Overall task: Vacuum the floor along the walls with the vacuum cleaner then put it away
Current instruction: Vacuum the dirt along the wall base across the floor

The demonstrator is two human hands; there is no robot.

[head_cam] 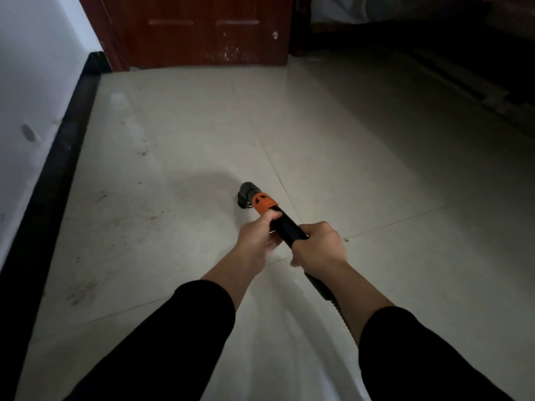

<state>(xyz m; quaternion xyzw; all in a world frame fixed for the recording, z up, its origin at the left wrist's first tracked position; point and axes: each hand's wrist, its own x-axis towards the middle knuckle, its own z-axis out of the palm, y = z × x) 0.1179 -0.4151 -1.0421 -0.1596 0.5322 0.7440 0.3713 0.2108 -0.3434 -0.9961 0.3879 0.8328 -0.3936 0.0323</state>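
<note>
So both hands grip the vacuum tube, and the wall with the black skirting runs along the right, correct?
No: the head view shows the wall with the black skirting along the left. The left hand and right hand do grip the vacuum tube.

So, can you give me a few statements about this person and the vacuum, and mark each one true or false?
1. The left hand and the right hand both grip the vacuum wand. True.
2. The collar near the tip of the wand is blue. False: the collar is orange.
3. The nozzle is pressed against the skirting along the wall. False: the nozzle sits out on the floor, well apart from the black baseboard.
4. A reddish-brown door stands ahead. True.
5. Dark specks of dirt lie on the floor between the nozzle and the baseboard. True.
</note>
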